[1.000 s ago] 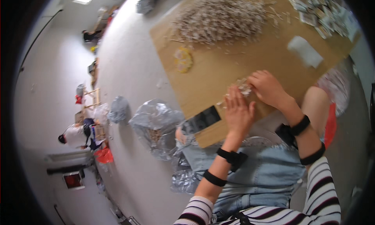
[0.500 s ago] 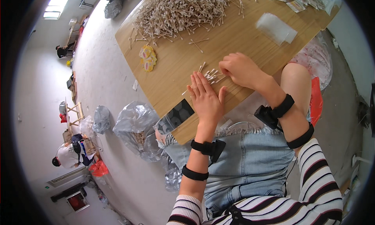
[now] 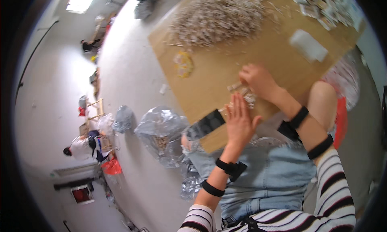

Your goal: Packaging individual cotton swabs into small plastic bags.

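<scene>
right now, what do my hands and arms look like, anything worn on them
Left hand and right hand are bare. Each arm wears two black straps; the one nearer the wrist carries a black block. Higher up are white sleeves with dark stripes. Blur hides finer markings.

Count was 1 L hand (image 3: 238, 125) + 1 R hand (image 3: 258, 81), w/ 4 blk straps (image 3: 213, 189). There was 1 big swab heap (image 3: 217, 20) + 1 sm. swab bunch (image 3: 250, 98); indiv. count was too blurred to tell. 1 table (image 3: 209, 81), 1 dk flat item (image 3: 207, 124), 1 yel. cluster (image 3: 184, 65) & 1 wht stack (image 3: 308, 46) showed.
</scene>
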Demonstrator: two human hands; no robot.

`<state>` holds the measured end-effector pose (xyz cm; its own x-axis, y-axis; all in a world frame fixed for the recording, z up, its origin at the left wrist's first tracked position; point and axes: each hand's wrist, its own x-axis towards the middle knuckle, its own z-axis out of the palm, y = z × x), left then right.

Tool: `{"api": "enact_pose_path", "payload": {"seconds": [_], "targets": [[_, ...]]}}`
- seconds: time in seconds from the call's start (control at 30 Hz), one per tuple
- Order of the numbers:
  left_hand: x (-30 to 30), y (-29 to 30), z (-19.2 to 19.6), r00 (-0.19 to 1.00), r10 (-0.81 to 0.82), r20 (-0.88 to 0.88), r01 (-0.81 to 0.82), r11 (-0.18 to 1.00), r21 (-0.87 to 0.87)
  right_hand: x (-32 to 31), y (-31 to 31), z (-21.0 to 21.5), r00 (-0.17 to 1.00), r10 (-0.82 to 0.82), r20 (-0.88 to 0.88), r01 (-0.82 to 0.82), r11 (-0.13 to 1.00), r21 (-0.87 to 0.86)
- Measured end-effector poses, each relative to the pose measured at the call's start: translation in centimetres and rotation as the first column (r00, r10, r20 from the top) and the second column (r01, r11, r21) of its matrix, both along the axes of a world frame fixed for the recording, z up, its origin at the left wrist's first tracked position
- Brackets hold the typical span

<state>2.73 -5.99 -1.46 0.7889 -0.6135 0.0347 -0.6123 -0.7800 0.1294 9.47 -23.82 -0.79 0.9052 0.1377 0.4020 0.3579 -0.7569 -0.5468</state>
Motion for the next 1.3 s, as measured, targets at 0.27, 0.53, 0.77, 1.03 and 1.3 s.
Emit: {"api": "enact_pose_path", "payload": {"seconds": [0.27, 0.53, 0.77, 1.03, 1.3], "targets": [[-1.8, -2.6, -0.3, 0.983, 0.181, -0.037, -0.184, 0.968, -0.169, -2.6, -0.8, 0.4, 0.997, 0.076, -0.033, -0.074, 0.995, 0.068], [2.8, -3.7, -1.1, 0.977, 0.211, 0.032, -0.205, 0.969, -0.138, -3.6, -2.4, 3.1, 0.997, -0.056, -0.053, 0.064, 0.988, 0.143], [5.0, -3.1, -1.6, 0.975, 0.193, 0.114, -0.173, 0.971, -0.167, -3.5, -1.9, 2.6, 0.997, -0.060, -0.054, 0.066, 0.991, 0.113], [2.4, -2.3, -0.4, 0.982, 0.175, 0.072, -0.161, 0.972, -0.169, -4.6, -0.9, 4.8, 0.995, -0.100, -0.015, 0.101, 0.988, 0.118], [1.7, -3.1, -1.7, 0.972, 0.230, 0.043, -0.214, 0.949, -0.232, -5.7, -0.3, 2.9, 0.982, -0.164, -0.089, 0.184, 0.932, 0.311]]}}
